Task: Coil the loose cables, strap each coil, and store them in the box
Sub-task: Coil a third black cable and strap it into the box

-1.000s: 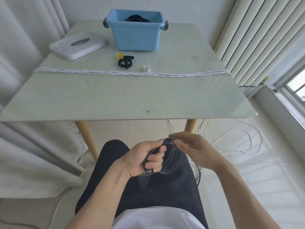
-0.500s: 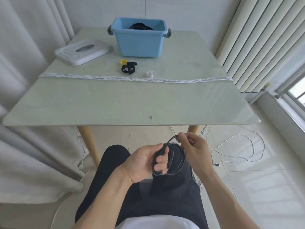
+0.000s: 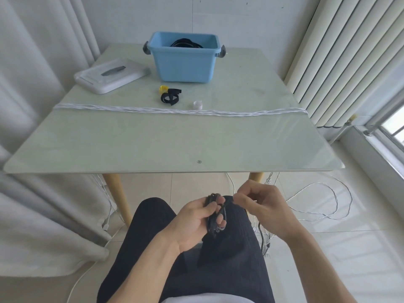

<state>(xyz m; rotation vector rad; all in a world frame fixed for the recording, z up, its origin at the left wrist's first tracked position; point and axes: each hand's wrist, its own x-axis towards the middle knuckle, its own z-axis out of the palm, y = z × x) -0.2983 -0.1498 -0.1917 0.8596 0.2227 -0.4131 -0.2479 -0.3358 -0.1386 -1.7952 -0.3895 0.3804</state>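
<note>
1. Holding a black coil (image 3: 215,217) over the lap, the left hand (image 3: 196,219) has its fingers curled round the gathered loops; the coil is pressed flat and hard to read against the dark trousers.
2. The right hand (image 3: 258,202) sits just beside the coil with fingertips pinched together, apparently on the cable's free end; what exactly is pinched is too small to tell.
3. Judged stage: winding of this cable looks almost complete, with tucking the tail and strapping not yet done.
4. Stored so far: the blue box (image 3: 185,64) at the far end of the counter (image 3: 153,145) already contains dark coiled cable, so at least one coil seems finished.
5. Straps (image 3: 171,96), black with a yellow one alongside, lie on the counter in front of the box, ready for use; a small white cap (image 3: 197,104) lies near them.
6. Remaining work: a white cable (image 3: 179,110) is stretched across the counter from edge to edge, uncoiled.
7. More white cable (image 3: 317,202) lies in loose loops on the floor to the right, under and beyond the counter.
8. The box lid (image 3: 111,74) rests off the box, to its left.
9. Overall estimate: partway through, with strapping of the present coil and all the white cabling left.
</note>
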